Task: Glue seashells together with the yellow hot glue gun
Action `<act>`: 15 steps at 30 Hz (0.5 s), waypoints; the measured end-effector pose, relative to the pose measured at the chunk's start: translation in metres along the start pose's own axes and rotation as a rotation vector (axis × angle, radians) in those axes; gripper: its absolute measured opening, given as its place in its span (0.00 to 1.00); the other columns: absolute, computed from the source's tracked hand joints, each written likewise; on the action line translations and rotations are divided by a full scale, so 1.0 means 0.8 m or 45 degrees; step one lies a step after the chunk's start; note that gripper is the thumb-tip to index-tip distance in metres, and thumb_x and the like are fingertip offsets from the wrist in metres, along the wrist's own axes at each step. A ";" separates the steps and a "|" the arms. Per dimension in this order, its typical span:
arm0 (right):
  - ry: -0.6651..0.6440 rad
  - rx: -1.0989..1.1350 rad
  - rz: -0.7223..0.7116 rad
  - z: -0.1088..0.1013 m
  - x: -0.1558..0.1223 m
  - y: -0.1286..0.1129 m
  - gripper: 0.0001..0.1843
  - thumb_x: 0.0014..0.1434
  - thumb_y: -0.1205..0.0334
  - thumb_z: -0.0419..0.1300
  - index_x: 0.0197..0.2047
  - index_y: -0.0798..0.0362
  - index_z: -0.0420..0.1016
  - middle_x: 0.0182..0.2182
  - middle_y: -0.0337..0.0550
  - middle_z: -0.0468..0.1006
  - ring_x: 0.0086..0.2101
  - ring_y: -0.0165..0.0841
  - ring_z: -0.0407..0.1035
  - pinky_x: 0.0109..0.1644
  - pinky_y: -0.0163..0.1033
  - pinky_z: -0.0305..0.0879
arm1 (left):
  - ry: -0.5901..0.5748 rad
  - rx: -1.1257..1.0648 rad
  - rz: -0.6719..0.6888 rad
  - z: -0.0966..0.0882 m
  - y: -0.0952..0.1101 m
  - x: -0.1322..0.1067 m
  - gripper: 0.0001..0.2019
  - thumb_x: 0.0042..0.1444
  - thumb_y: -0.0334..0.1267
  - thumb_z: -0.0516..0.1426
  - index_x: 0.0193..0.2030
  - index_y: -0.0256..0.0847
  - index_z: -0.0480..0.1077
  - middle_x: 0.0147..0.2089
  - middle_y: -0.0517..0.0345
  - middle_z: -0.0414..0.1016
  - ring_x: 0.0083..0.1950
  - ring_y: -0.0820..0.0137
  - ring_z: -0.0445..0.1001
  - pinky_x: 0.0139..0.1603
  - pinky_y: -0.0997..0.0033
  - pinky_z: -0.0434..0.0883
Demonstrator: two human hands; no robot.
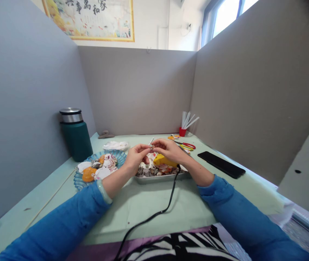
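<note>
My left hand and my right hand meet over a metal tray of shells. The fingertips of both are closed in a pinch around a small shell-like piece, mostly hidden by the fingers. A yellow glue gun with a black cord is just under my right palm, over the shells. Whether that palm touches the gun, I cannot tell. On the left, a blue scalloped plate holds white, orange and striped shells.
A green flask stands at the left wall. Behind the plate lies a white bundle. Scissors, a black phone and a red cup of white sticks are on the right. Grey partitions enclose the table.
</note>
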State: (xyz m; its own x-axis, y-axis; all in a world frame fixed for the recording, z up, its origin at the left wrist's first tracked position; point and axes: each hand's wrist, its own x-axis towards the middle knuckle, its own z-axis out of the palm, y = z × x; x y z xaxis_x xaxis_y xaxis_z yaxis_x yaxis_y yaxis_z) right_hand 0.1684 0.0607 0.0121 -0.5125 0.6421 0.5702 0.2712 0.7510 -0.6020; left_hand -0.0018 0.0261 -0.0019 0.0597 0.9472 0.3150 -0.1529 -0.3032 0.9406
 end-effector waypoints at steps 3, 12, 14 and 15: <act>0.014 -0.002 0.004 0.000 0.000 0.001 0.14 0.57 0.57 0.57 0.43 0.56 0.72 0.37 0.45 0.78 0.36 0.32 0.71 0.40 0.37 0.66 | -0.007 -0.004 -0.007 0.000 0.001 0.000 0.17 0.41 0.42 0.64 0.34 0.35 0.68 0.29 0.57 0.75 0.15 0.79 0.66 0.17 0.77 0.60; -0.024 0.116 0.001 0.001 0.001 0.003 0.13 0.56 0.58 0.58 0.43 0.56 0.71 0.36 0.45 0.78 0.35 0.32 0.72 0.39 0.36 0.67 | -0.004 0.005 -0.028 -0.002 -0.004 0.002 0.14 0.41 0.40 0.64 0.33 0.34 0.70 0.27 0.59 0.74 0.16 0.80 0.66 0.18 0.78 0.60; -0.025 0.063 0.010 0.001 0.000 0.003 0.14 0.56 0.57 0.57 0.43 0.56 0.71 0.36 0.45 0.78 0.35 0.31 0.71 0.39 0.36 0.66 | 0.004 0.004 -0.027 -0.002 -0.005 0.003 0.14 0.41 0.41 0.64 0.32 0.34 0.69 0.26 0.59 0.74 0.16 0.80 0.65 0.18 0.78 0.59; -0.021 0.034 0.012 0.001 0.000 0.003 0.14 0.57 0.57 0.57 0.43 0.56 0.72 0.36 0.44 0.78 0.34 0.31 0.71 0.39 0.36 0.66 | 0.014 0.002 -0.025 -0.002 -0.005 0.003 0.14 0.41 0.41 0.64 0.32 0.34 0.69 0.26 0.59 0.74 0.16 0.79 0.65 0.17 0.78 0.59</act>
State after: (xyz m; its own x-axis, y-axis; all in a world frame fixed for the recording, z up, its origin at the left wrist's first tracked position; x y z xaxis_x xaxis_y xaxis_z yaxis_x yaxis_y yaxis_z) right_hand 0.1686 0.0628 0.0104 -0.5234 0.6463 0.5553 0.2545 0.7405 -0.6220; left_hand -0.0028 0.0298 -0.0050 0.0520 0.9540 0.2954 -0.1500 -0.2849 0.9467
